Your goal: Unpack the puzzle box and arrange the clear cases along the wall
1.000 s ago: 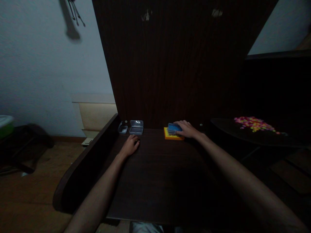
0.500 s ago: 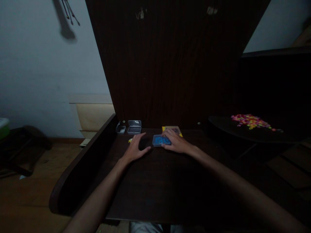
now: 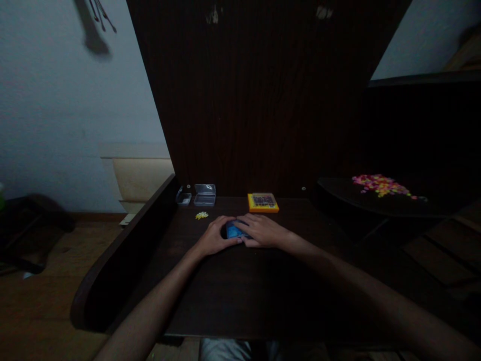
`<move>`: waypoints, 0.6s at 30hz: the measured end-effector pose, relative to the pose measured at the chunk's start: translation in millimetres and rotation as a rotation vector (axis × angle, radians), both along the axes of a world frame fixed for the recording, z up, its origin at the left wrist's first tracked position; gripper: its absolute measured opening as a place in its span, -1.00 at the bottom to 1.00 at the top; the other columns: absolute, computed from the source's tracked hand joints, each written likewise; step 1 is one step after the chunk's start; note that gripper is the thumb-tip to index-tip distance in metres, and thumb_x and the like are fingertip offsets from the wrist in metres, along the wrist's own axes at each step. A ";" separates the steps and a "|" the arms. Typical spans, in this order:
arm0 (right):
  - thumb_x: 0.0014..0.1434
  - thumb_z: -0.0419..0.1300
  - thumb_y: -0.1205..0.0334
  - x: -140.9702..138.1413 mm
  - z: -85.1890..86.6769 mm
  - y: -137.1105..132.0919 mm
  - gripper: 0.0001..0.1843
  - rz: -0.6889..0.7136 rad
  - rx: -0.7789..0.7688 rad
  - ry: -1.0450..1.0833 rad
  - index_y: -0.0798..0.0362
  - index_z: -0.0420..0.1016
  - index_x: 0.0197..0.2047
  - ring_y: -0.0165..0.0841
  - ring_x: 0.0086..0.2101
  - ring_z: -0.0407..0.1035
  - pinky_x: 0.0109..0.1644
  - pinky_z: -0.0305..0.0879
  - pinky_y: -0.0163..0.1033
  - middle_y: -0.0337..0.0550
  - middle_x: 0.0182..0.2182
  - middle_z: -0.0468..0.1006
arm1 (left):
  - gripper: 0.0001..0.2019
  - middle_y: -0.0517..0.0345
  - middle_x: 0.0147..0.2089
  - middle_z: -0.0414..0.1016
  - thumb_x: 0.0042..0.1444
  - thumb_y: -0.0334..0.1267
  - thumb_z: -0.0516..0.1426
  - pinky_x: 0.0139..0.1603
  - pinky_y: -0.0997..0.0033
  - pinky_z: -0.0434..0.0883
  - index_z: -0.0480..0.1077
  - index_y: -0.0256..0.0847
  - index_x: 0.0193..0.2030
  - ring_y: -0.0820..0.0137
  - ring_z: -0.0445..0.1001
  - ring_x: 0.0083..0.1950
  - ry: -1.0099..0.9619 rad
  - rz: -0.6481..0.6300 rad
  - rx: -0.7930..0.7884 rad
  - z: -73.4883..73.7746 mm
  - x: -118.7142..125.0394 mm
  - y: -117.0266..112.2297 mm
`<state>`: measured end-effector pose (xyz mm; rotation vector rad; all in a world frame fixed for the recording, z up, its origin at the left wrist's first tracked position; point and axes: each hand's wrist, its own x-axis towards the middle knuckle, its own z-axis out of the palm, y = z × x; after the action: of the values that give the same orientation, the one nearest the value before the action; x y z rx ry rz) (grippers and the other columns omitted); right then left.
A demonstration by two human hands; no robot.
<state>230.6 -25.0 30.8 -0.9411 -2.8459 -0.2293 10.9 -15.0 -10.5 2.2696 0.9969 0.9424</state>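
A small blue box (image 3: 233, 231) rests on the dark wooden desk (image 3: 240, 286), mostly covered by my two hands. My left hand (image 3: 215, 237) curls round its left side and my right hand (image 3: 263, 231) wraps over its top and right side. Behind them, near the back panel, lies a flat orange-framed tray (image 3: 263, 202). A tiny yellow piece (image 3: 202, 215) sits on the desk to the left of my hands.
Two clear plastic cases (image 3: 205, 195) stand at the desk's back left corner. A raised side board (image 3: 124, 250) borders the desk on the left. A pile of small coloured pieces (image 3: 379, 183) lies on a dark shelf at the right.
My right hand lifted the blue box off the orange tray and brought it toward me to the desk's middle. My left hand moved right and closed on it, uncovering the yellow piece.
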 end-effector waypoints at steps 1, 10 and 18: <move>0.22 0.15 0.07 -0.7 -2.8 -0.1 -0.51 -0.004 0.016 -0.031 0.11 0.33 0.16 -0.13 -0.08 0.37 -0.10 0.38 -0.08 0.13 0.00 0.45 | -0.40 -0.04 0.10 0.46 -0.03 -0.03 0.34 0.18 0.09 0.38 0.36 -0.16 0.14 0.14 0.45 0.11 0.012 -0.006 -0.002 -1.0 0.4 0.1; 0.21 0.14 0.12 -7.1 -19.3 0.5 -0.50 0.022 0.045 -0.087 0.20 0.32 0.15 -0.11 -0.16 0.37 -0.24 0.37 -0.12 0.19 -0.07 0.45 | -0.38 -0.03 0.12 0.44 -0.03 -0.03 0.34 0.22 0.11 0.34 0.34 -0.17 0.16 0.14 0.41 0.15 0.118 -0.040 0.019 -9.2 0.0 2.9; 0.22 0.12 0.11 -15.9 -20.4 0.5 -0.49 0.011 0.083 -0.194 0.22 0.32 0.16 -0.09 -0.18 0.39 -0.25 0.39 -0.10 0.22 -0.05 0.47 | -0.40 -0.03 0.10 0.45 -0.02 -0.04 0.33 0.19 0.13 0.35 0.35 -0.17 0.15 0.14 0.40 0.15 0.140 -0.037 0.017 -12.6 -1.3 3.8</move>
<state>214.7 -24.4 10.4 -0.9344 -2.9873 -0.4571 9.6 -11.2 -23.1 2.3871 1.0047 0.7881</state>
